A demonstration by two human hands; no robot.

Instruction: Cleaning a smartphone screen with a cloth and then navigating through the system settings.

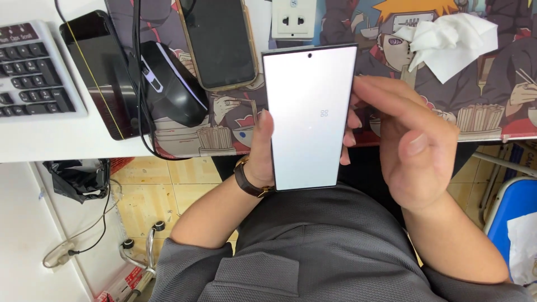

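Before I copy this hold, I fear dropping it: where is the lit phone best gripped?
By its long side edges, low down, from behind: the phone is flat, slim and upright, as the left hand does, thumb on the left edge.

Lit white phone screen (307,117) centre; dark phone screen (220,42) behind.

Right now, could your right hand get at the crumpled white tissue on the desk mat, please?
Probably yes. The right hand holds nothing, only brushing the lit phone's edge, which the left hand grips. The tissue lies just beyond it on the mat, nothing between.
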